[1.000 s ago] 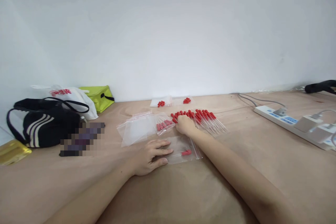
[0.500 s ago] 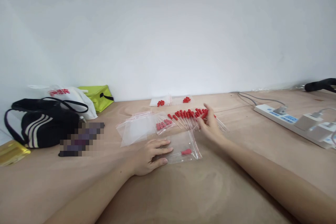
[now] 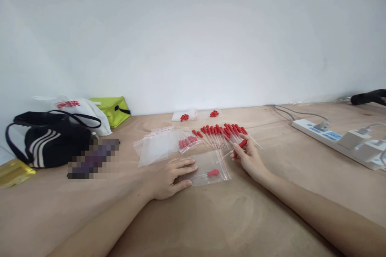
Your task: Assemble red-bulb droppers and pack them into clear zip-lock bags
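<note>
My left hand [image 3: 175, 177] lies flat with its fingers spread on the left part of a clear zip bag [image 3: 205, 161]. Inside that bag is one dropper [image 3: 213, 172] with a red bulb, its thin tube pointing left. Right of the bag, my right hand [image 3: 247, 157] pinches another dropper [image 3: 242, 143] by its red bulb, the clear tube slanting down-left near the bag's zip edge. Just behind are several loose droppers [image 3: 215, 130] in a fanned row, red bulbs toward the wall. A bag with several droppers [image 3: 188, 142] lies to their left.
A stack of flat zip bags [image 3: 155, 149] lies left of centre. Two filled bags [image 3: 184, 117] [image 3: 214, 113] lie by the wall. A black bag [image 3: 57, 140], a white plastic bag and a green pouch [image 3: 113, 111] stand left. A power strip [image 3: 334, 140] with cables occupies the right.
My right hand has drawn back from the row toward me and slightly right, with a dropper pinched in its fingers. My left hand stays on the bag.
</note>
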`<state>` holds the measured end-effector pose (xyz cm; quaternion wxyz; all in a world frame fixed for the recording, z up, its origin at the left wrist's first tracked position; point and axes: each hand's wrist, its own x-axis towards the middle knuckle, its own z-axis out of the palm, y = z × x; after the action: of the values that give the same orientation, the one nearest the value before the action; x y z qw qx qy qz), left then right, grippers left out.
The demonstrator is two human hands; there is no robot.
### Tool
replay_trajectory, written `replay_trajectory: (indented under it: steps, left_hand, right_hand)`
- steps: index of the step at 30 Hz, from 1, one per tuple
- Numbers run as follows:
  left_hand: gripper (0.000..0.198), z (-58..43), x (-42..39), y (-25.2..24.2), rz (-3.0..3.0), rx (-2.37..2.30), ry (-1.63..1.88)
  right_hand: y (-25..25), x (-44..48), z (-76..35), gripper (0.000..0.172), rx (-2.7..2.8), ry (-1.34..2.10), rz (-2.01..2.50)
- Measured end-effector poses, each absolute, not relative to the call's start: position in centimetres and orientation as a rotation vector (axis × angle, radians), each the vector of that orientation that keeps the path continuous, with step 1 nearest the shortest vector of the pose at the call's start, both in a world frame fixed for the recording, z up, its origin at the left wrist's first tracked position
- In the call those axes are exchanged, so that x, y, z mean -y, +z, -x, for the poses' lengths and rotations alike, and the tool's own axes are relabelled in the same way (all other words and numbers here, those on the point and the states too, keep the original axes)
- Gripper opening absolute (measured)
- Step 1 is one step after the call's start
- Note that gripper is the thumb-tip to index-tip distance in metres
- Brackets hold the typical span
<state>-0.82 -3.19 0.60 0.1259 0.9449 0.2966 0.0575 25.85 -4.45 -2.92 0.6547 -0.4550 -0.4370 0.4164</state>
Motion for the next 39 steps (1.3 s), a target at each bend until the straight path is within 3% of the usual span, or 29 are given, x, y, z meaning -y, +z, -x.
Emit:
replay_trajectory:
  steps: [8, 17, 23, 28, 30, 34, 39]
  left_hand:
    - [0.048, 0.9, 3.3, 0.4, -2.718, -0.88, 0.207]
    - [0.047, 0.7, 3.2, 0.8, -2.741, -0.869, 0.206]
    - [0.047, 0.6, 3.1, 0.7, -2.731, -0.85, 0.241]
    - [0.044, 0.8, 3.1, 0.6, -2.738, -0.845, 0.221]
    - [0.04, 0.8, 3.2, 0.7, -2.759, -0.847, 0.194]
    - [0.037, 0.6, 3.2, 1.1, -2.795, -0.837, 0.124]
    - [0.037, 0.4, 3.3, 1.6, -2.769, -0.803, 0.103]
  right_hand:
    - [-2.0, 5.6, -25.3, 0.042, 1.166, 1.367, 0.989]
    - [-2.8, 5.1, -24.5, 0.034, 1.428, 1.309, 1.125]
    - [-2.8, 4.6, -23.6, 0.02, 1.644, 1.018, 1.263]
    - [-1.9, 4.2, -25.1, 0.022, 1.773, 1.239, 1.339]
    - [-1.4, 3.6, -25.7, 0.017, 1.776, 1.071, 1.476]
    - [-0.2, 1.6, -25.5, 0.01, 1.857, 0.379, 1.474]
    - [0.6, -1.3, -21.9, 0.016, 2.054, 0.249, 1.643]
